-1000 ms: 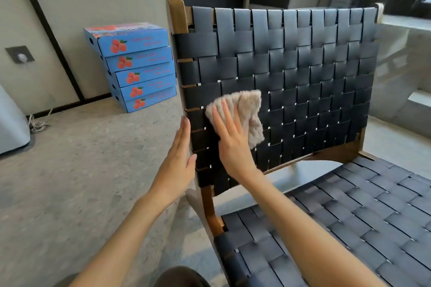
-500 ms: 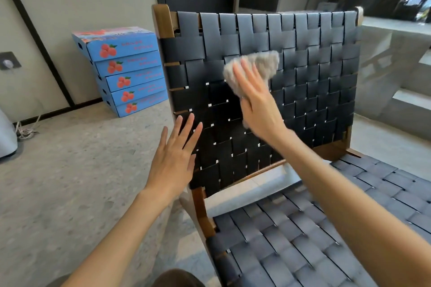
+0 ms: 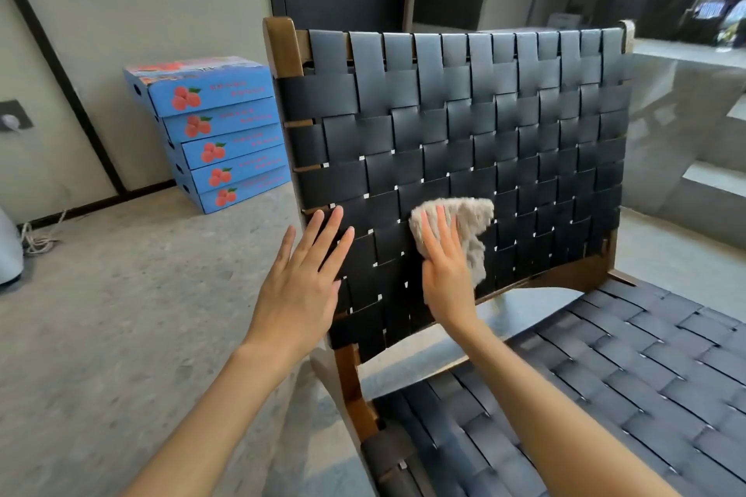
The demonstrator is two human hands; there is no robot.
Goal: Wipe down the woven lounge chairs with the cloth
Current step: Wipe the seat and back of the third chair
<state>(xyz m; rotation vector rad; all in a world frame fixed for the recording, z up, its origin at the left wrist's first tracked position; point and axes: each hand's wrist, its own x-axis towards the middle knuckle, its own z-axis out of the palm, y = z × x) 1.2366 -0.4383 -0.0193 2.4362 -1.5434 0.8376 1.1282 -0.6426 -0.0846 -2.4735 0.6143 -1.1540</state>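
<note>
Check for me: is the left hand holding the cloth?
No, the right hand presses the cloth against the backrest; the left hand holds nothing.

- The back [image 3: 464, 125] is showing black straps crossing in a checkered basket weave, with tiny pale gaps glinting at the crossings.
- The seat [image 3: 646, 395] is carrying the same weave, reading as dark grey-blue in the light.
- The frame [image 3: 282, 48] is showing warm brown wood.
- The cloth [image 3: 472, 222] is looking plain pale beige-grey.
- The boxes [image 3: 226, 149] are showing bright blue sides, each printed with red-orange fruit, green leaves and red lettering.
- The floor [image 3: 121, 335] is showing grey with fine darker speckles.
- The wall [image 3: 141, 4] is showing pale beige.
</note>
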